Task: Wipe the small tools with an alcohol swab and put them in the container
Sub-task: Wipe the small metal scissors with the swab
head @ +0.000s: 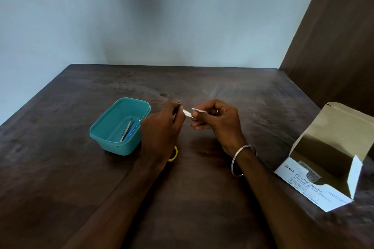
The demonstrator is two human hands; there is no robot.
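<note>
Here, hands: left hand [162,125] pinches a thin, mostly hidden small tool; right hand [217,122] pinches the white alcohol swab [191,113].
Swab: soft, light, probably damp; hold by its edge.
Teal plastic container [113,141]: holds two slim tools.

Both forearms reach forward over the table [202,198]. Left hand [162,125], back uppermost, fingers curled in a pinch, thumb tip raised. Right hand [216,121] just beside it, fingers curled, pinching; the fingertips nearly meet.
</note>
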